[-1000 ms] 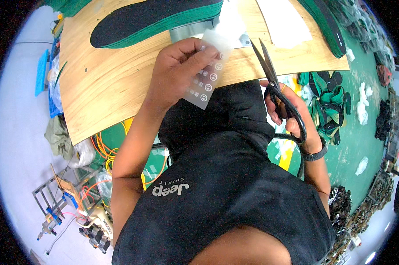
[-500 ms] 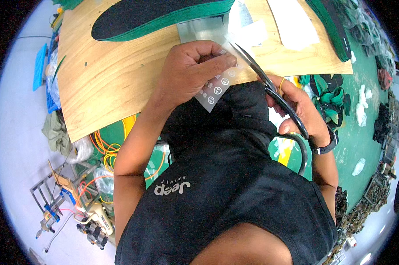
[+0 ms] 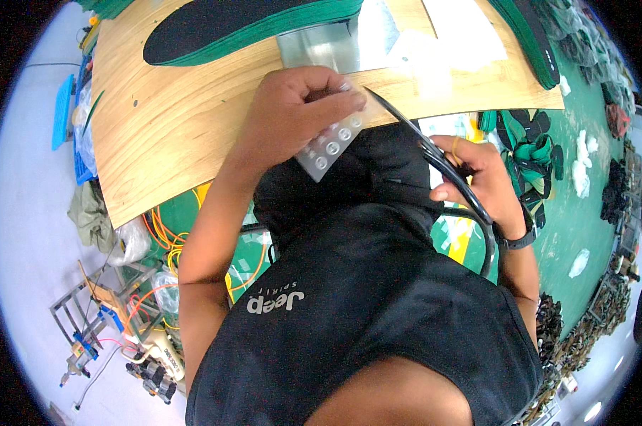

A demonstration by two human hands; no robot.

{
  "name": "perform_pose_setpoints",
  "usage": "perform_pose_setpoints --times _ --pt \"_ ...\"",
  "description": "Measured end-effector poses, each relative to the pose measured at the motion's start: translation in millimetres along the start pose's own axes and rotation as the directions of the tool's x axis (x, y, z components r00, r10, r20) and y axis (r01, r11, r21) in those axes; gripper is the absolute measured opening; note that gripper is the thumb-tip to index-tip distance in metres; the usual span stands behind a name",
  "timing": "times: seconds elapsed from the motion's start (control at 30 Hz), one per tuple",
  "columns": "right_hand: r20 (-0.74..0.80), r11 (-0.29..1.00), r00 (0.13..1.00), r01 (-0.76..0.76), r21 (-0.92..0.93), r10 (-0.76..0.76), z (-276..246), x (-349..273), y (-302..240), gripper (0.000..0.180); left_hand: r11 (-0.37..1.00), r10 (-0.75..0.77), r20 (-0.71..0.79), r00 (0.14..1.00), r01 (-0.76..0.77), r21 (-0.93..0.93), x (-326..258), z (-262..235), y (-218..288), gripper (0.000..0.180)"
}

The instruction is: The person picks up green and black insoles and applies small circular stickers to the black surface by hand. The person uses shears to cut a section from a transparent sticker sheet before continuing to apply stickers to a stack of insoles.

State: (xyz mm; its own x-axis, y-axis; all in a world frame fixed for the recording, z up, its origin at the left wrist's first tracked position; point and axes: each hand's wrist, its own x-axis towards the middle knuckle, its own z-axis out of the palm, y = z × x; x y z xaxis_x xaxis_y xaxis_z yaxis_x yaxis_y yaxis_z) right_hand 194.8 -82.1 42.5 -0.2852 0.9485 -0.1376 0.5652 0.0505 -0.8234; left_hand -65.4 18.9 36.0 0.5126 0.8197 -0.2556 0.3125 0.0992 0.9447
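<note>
Between the thumb and fingers of my left hand is a small translucent sheet of printed stickers, with pale round marks in rows. It hangs tilted over the table's near edge, its lower corner above my black trousers. My right hand is wrapped round the black handles of a pair of scissors. The scissor blades point up and left, their tips close to the sheet's right edge. They look nearly together, and whether they touch the sheet I cannot tell. My palm hides part of the sheet's upper end.
On the wooden table lie a stack of black and green insoles, a clear plastic sheet and white paper. Another insole stack sits at the right edge. Green pieces and cables lie on the floor.
Both hands appear slightly further left in the picture. The sticker sheet has shifted left, and the scissor blades, slightly apart before, now look closer together.
</note>
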Motion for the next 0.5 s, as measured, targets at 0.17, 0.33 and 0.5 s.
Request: perform_pose_setpoints --times 0.17,0.33,0.5 --pt "-0.328 0.955 0.939 0.004 -0.297 -0.106 -30.4 -11.4 22.6 0.056 0.865 0.447 -0.091 0.890 -0.404 0.299 -2.2 -1.7 -13.5 0.014" --pt "-0.471 0.899 0.869 -0.077 -0.431 -0.151 -81.0 57.0 42.1 0.043 0.418 0.786 0.153 0.599 -0.696 0.584 51.6 17.9 -20.6 0.016" --pt "-0.447 0.744 0.889 -0.232 -0.626 -0.099 -119.0 104.3 58.4 0.045 0.425 0.685 0.446 0.577 -0.813 0.398 53.6 69.2 -5.2 0.017"
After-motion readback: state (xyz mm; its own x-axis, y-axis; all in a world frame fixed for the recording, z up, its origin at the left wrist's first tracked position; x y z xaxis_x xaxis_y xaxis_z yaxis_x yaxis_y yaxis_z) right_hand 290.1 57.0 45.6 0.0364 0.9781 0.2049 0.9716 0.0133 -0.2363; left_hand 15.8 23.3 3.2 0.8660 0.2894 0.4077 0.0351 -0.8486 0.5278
